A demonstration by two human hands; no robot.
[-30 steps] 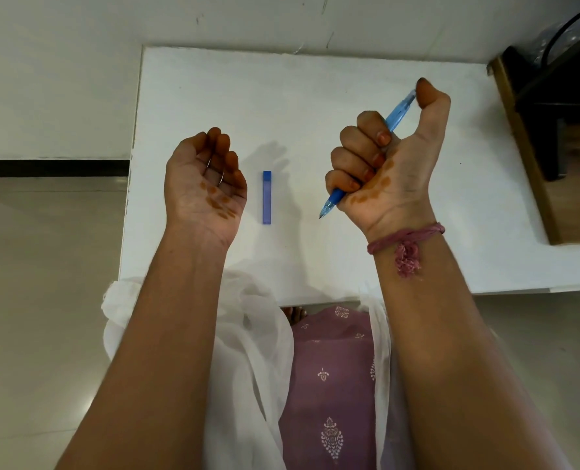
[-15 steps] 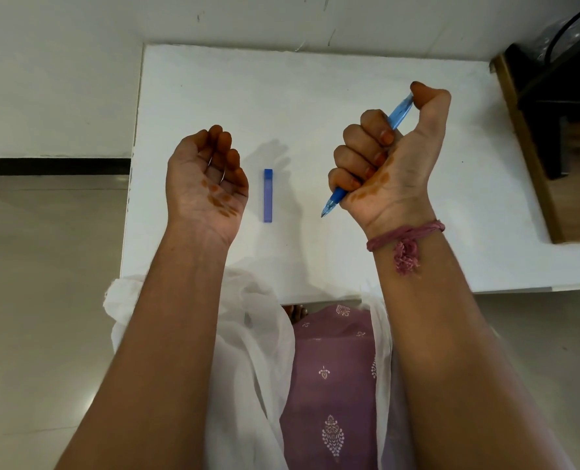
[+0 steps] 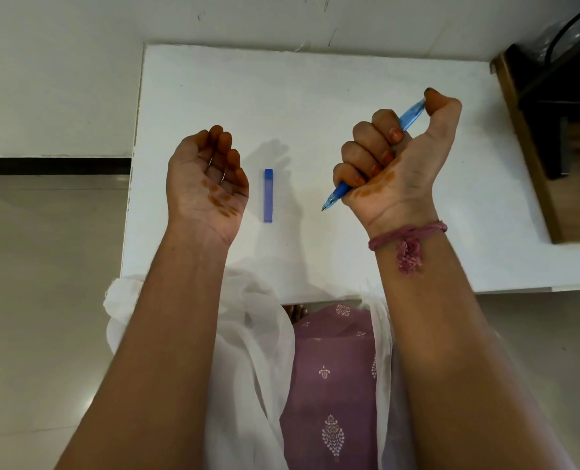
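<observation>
Since a second ago the thumb of the right hand (image 3: 397,161) has bent down onto the top end of the pen (image 3: 410,117). The four fingers curl round the barrel, which is held above the table (image 3: 281,96) with its tip pointing down-left. A blue case (image 3: 268,195) lies flat on the table between the hands. The left hand (image 3: 207,184) is palm up, fingers loosely curled, holding nothing.

- The right grip (image 3: 397,164) was raised palm-up over the white bench (image 3: 281,89), fingers curled round a blue pen (image 3: 411,116), thumb on its top end, tip slanting down-left.
- The left grip (image 3: 207,184) hovered palm-up, fingers loosely curled, holding nothing.
- A slim blue case (image 3: 268,195) lay flat on the bench between them.
</observation>
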